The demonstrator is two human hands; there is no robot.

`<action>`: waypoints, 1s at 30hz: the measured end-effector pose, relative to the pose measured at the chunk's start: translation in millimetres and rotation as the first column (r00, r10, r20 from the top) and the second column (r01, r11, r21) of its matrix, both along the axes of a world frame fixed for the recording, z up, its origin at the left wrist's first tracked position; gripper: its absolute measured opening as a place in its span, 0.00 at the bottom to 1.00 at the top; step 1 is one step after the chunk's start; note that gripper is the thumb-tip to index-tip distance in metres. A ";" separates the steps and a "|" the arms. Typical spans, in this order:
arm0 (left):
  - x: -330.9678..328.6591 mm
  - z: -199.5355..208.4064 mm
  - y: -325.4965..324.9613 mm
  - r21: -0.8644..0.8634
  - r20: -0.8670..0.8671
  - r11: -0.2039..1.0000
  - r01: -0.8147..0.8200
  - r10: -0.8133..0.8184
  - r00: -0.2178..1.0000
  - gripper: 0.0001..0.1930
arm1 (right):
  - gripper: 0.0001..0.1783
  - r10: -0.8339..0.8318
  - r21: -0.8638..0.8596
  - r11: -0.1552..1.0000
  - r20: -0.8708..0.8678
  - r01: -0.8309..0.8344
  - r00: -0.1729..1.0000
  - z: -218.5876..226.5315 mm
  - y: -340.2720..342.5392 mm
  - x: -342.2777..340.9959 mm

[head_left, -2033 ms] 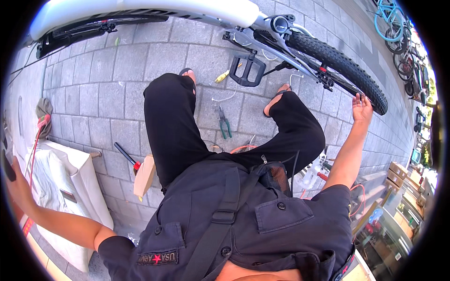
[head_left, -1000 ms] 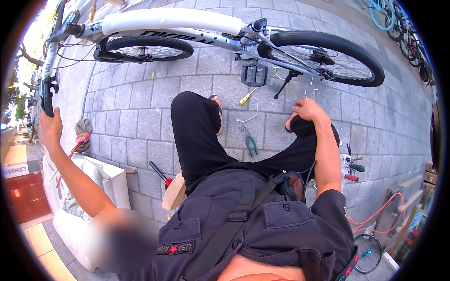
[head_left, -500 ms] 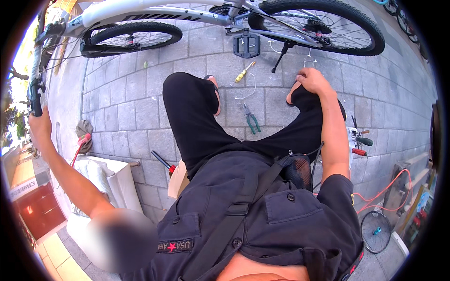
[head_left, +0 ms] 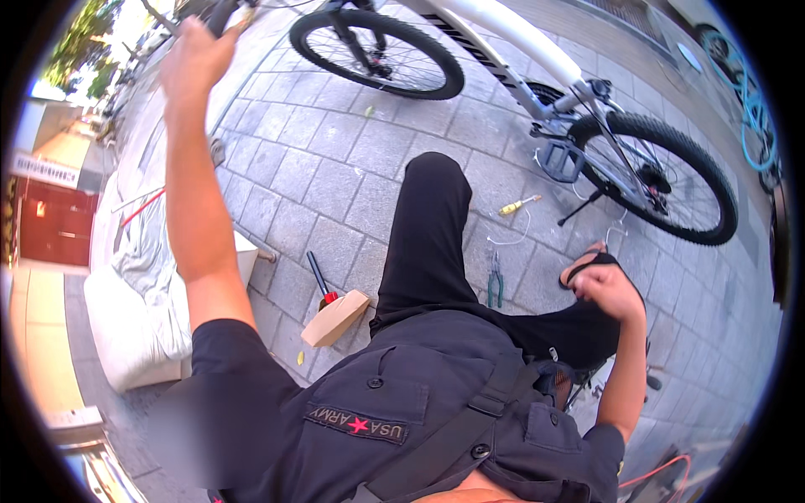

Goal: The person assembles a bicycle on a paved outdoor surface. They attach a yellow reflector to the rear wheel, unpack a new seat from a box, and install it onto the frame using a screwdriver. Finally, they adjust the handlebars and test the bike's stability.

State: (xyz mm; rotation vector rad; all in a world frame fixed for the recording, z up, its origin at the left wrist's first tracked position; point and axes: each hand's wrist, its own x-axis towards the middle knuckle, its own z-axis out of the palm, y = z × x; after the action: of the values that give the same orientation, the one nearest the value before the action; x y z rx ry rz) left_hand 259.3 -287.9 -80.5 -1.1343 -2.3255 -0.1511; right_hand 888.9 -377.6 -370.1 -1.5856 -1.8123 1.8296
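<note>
A white and grey bicycle (head_left: 480,52) stands on its kickstand across the far side of the paving. At the upper left, my left hand (head_left: 197,60) is closed around the dark handlebar grip (head_left: 221,15), its arm stretched far out. My right hand (head_left: 610,290) is by my right knee, fingers curled, with nothing visible in it. Between my legs and the bicycle lie a yellow-handled screwdriver (head_left: 520,204), pliers with green handles (head_left: 495,281) and a thin white cable tie (head_left: 527,228). The bicycle's pedal (head_left: 561,160) is just beyond the screwdriver.
Left of my leg lie a cardboard piece (head_left: 337,318) and a black-and-red tool (head_left: 319,277). A white covered seat (head_left: 138,327) stands farther left. Blue coiled tubing (head_left: 756,126) is at the far right, and an orange cord (head_left: 671,468) runs at the lower right.
My view has swung left, so the bicycle and tools appear farther right and tilted. My left hand is higher in the picture, at the handlebar. My right hand has lifted and curled near the knee.
</note>
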 end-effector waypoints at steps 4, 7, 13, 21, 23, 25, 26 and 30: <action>18.3 2.8 4.5 0.033 -0.031 0.999 0.013 -0.012 0.999 0.36 | 0.19 0.024 -0.189 0.977 -0.346 -0.094 0.938 18.2 -45.8 2.6; 41.4 8.9 6.3 0.100 -0.019 0.992 0.083 -0.081 0.997 0.42 | 0.27 -0.108 -0.331 0.938 -0.561 -0.103 0.821 1.2 -88.1 16.8; 63.7 31.1 40.5 0.067 -0.054 0.974 0.218 -0.214 0.975 0.38 | 0.31 -0.097 -0.390 0.897 -0.630 -0.206 0.770 -13.1 -153.7 15.4; 54.1 12.4 37.1 0.229 -0.094 0.906 0.355 -0.342 0.935 0.36 | 0.34 -0.013 -0.501 0.853 -0.303 -0.148 0.953 6.7 -196.4 22.5; 54.8 -1.3 29.2 0.299 -0.259 0.824 0.481 -0.415 0.872 0.35 | 0.35 0.109 -0.418 0.885 -0.241 -0.205 0.964 10.1 -203.4 21.1; 75.8 -13.5 16.2 0.321 -0.240 0.722 0.613 -0.564 0.790 0.27 | 0.38 0.093 -0.568 0.811 -0.119 -0.144 0.989 41.4 -201.4 3.0; 86.8 -18.8 10.9 0.334 -0.200 0.667 0.666 -0.640 0.742 0.25 | 0.39 0.083 -0.631 0.770 -0.053 -0.098 0.995 51.4 -200.2 -2.7; 115.5 -39.0 -10.4 0.352 -0.442 0.452 0.820 -0.692 0.571 0.20 | 0.48 0.366 -0.435 0.830 -0.048 -0.349 0.929 28.5 -213.2 2.7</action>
State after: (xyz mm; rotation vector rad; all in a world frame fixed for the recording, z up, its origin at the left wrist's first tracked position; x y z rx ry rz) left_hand 374.8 -298.2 -119.5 -1.6922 -1.2348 -0.8853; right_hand 891.7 -590.8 -341.6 -1.4772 -1.9164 2.5477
